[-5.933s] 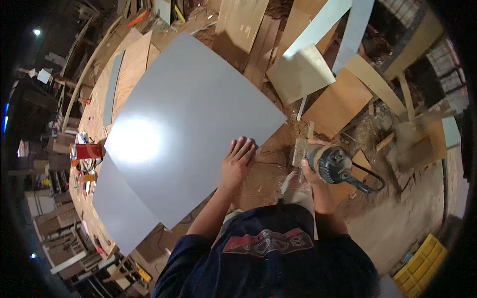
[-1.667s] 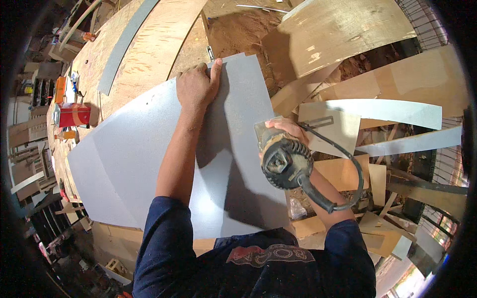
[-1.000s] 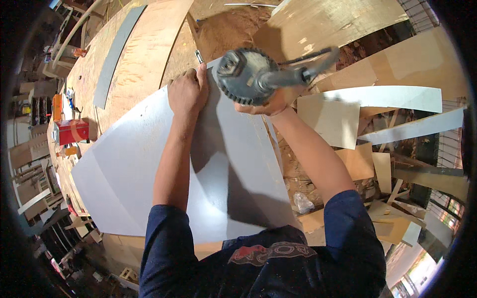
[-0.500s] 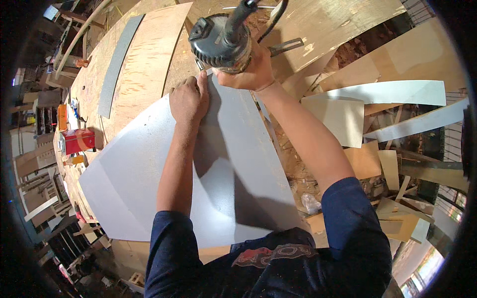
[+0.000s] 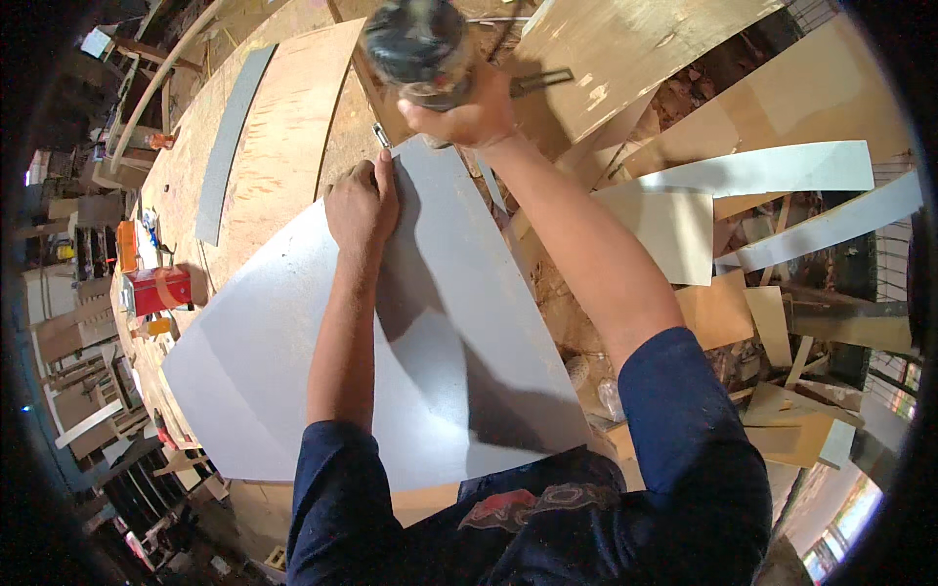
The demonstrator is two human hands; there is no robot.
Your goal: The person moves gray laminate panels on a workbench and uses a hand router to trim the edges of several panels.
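A large grey-faced board (image 5: 283,313) lies in front of me, narrowing toward its far end. My left hand (image 5: 360,207) lies over its far left edge, fingers curled and thumb stretched forward. Just past the thumb tip is a small shiny metal piece (image 5: 381,136); whether it belongs to the tool I cannot tell. My right hand (image 5: 471,109) is wrapped round a black compact router (image 5: 415,49) at the board's far tip. The router is smeared by motion, its top is cut off by the frame, and its lower end is hidden. A slotted metal bar (image 5: 542,80) projects to its right.
Left of the board, a plywood strip (image 5: 303,107) and a narrow dark grey strip (image 5: 232,146) lie on the wooden work surface. A red box (image 5: 158,290) stands nearby. Pale curved offcuts (image 5: 762,168) and brown panels (image 5: 772,107) lie to the right.
My right hand and the router have moved farther away and slightly left. My left hand stays on the board's edge. The whole view has shifted slightly.
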